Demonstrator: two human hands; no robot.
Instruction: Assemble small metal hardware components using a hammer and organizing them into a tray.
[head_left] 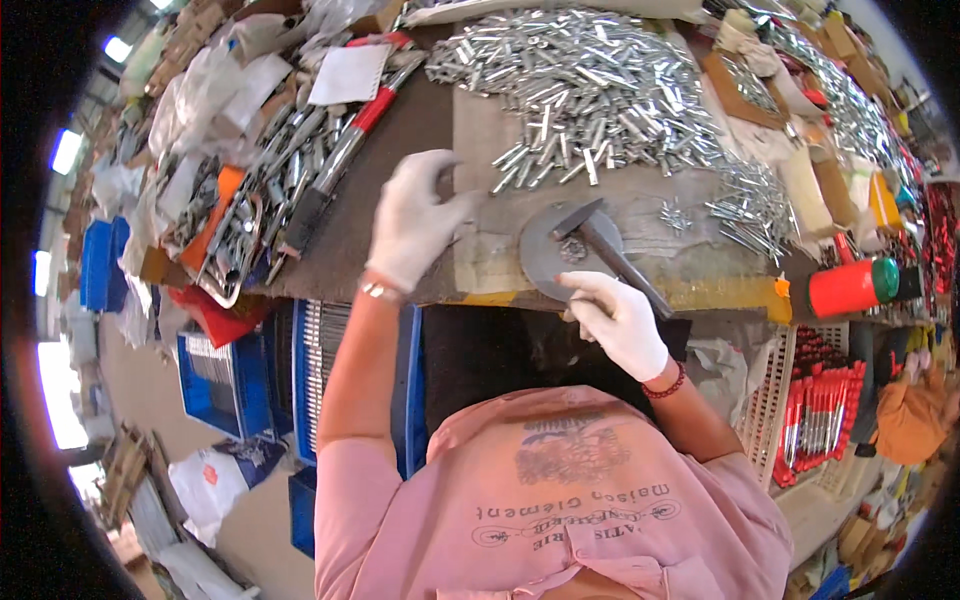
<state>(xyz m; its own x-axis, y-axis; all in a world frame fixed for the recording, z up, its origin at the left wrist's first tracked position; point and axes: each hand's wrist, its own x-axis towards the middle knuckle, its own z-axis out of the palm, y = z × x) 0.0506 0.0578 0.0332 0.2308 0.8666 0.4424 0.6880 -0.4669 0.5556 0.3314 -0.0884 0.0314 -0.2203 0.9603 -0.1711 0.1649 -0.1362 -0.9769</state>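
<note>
My left hand [415, 220], in a white glove, hovers over the left part of the workbench. Its thumb and fingers are apart in a C shape, with nothing visible between them. My right hand [618, 322], also gloved, is at the bench's front edge, close to a round grey plate [540, 265]. Its fingers are curled together; whatever they hold, if anything, is too small to make out. Across the plate lies a hammer [615, 252], its head to the upper left. A few small metal pieces [571, 250] rest on the plate beside the hammer head.
A large heap of silver metal sleeves [600, 90] covers the back of the bench. Thin pins [750, 205] are piled at right, near a red and green cylinder [850, 287]. Assorted tools [240, 215] crowd the left. Blue crates [225, 385] and a crate of red-handled tools [815, 415] stand below.
</note>
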